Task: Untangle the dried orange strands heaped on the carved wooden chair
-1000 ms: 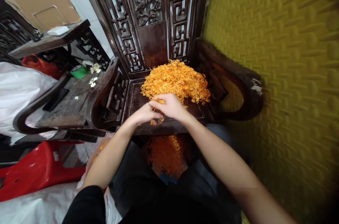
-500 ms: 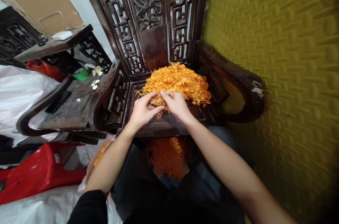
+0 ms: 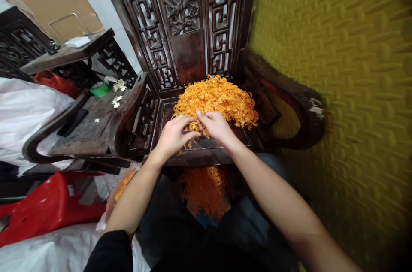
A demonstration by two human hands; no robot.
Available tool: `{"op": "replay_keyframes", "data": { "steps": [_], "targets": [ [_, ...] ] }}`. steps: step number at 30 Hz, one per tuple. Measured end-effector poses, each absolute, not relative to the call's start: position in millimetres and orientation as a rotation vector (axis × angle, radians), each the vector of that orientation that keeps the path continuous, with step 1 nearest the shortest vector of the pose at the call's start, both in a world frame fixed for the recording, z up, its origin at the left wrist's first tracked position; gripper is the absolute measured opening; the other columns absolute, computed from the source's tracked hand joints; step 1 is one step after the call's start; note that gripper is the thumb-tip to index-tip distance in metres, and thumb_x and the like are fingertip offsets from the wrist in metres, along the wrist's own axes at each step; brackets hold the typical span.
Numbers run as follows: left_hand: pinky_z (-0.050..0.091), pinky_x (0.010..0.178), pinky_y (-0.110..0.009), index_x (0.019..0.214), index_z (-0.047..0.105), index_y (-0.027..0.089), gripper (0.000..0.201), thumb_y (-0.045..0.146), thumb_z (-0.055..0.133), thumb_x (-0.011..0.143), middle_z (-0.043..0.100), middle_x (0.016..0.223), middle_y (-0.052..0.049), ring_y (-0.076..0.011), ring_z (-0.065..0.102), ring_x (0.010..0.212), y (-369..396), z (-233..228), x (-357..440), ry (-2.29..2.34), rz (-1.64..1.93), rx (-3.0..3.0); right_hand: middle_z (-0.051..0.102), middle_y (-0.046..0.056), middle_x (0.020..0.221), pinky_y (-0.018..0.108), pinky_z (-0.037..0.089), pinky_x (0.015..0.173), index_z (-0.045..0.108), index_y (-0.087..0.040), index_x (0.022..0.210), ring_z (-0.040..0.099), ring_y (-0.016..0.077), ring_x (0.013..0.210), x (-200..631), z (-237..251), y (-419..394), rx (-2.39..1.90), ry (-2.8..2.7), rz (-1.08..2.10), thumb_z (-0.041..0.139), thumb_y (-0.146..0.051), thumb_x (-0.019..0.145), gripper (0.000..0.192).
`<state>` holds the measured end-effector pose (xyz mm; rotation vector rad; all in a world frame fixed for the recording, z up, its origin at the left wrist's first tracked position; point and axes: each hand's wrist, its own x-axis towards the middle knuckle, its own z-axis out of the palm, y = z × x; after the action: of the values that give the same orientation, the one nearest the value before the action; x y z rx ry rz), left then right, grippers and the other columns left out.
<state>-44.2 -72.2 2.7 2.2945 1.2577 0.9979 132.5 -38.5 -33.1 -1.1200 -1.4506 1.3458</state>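
Note:
A heap of orange, stringy pieces with curled ends (image 3: 219,98) lies on the seat of a dark carved wooden chair (image 3: 189,59). At the heap's front edge my left hand (image 3: 175,134) and my right hand (image 3: 217,126) meet over the seat. Between their fingertips is a small orange stringy piece (image 3: 195,126), partly covered by the fingers. My left thumb and fingers curve around it from the left, while the right thumb and fingers pinch it from the right. A few loose orange strands lie on the seat below the left hand.
Curved armrests (image 3: 312,122) flank the seat. To the left, another wooden chair holds a green tape roll (image 3: 100,89), white pieces (image 3: 117,100) and a dark flat object (image 3: 73,122). A red plastic stool (image 3: 48,207) and white sacks stand nearby. More orange material (image 3: 206,190) sits below the seat.
Both hands stay at the heap's front edge, with slight finger movement around the orange piece. Strands that stuck out left of the left hand are no longer visible there. The view has shifted slightly.

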Motion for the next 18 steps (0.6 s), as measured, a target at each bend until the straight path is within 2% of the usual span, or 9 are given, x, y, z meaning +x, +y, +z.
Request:
{"op": "replay_keyframes", "data": {
  "steps": [4, 8, 12, 14, 18],
  "targets": [
    [0.048, 0.073, -0.028, 0.097, 0.075, 0.021, 0.017, 0.034, 0.069, 0.09, 0.076, 0.09, -0.004, -0.0165, 0.067, 0.076, -75, 0, -44, 1.345, 0.986, 2.375, 0.051, 0.0, 0.044, 0.026, 0.034, 0.05, 0.056, -0.018, 0.054, 0.047, 0.012, 0.044, 138, -29, -39, -1.173, -1.686, 1.037, 0.052, -0.064, 0.093, 0.061],
    [0.046, 0.08, -0.034, 0.093, 0.076, 0.022, 0.016, 0.032, 0.064, 0.094, 0.078, 0.089, -0.003, -0.0182, 0.069, 0.08, -79, 5, -41, 1.504, 0.904, 2.588, 0.057, 0.004, 0.05, 0.029, 0.034, 0.056, 0.058, -0.017, 0.052, 0.05, 0.015, 0.053, 135, -29, -41, -1.277, -1.903, 0.63, 0.054, -0.041, 0.095, 0.049],
    [0.044, 0.085, -0.039, 0.083, 0.076, 0.021, 0.014, 0.026, 0.066, 0.091, 0.075, 0.077, -0.003, -0.0177, 0.065, 0.072, -83, 17, -41, 1.498, 0.898, 2.638, 0.064, 0.01, 0.059, 0.031, 0.038, 0.061, 0.064, -0.016, 0.057, 0.055, 0.0185, 0.059, 135, -32, -32, -1.392, -1.848, 0.5, 0.056, -0.032, 0.092, 0.04],
    [0.047, 0.079, -0.036, 0.079, 0.076, 0.02, 0.012, 0.028, 0.071, 0.087, 0.076, 0.077, -0.003, -0.0172, 0.065, 0.071, -85, 24, -46, 1.497, 1.061, 2.395, 0.063, 0.009, 0.058, 0.03, 0.038, 0.057, 0.063, -0.016, 0.058, 0.053, 0.0175, 0.056, 143, -34, -21, -1.473, -1.625, 0.619, 0.059, -0.032, 0.09, 0.037],
    [0.049, 0.06, -0.028, 0.085, 0.075, 0.018, 0.022, 0.039, 0.079, 0.079, 0.073, 0.072, -0.003, -0.0142, 0.064, 0.06, -83, 26, -52, 1.369, 1.366, 1.752, 0.054, 0.001, 0.054, 0.025, 0.03, 0.04, 0.06, -0.016, 0.066, 0.042, 0.0109, 0.042, 156, -36, -6, -1.251, -0.921, 1.309, 0.061, -0.04, 0.092, 0.035]
  ]
}}
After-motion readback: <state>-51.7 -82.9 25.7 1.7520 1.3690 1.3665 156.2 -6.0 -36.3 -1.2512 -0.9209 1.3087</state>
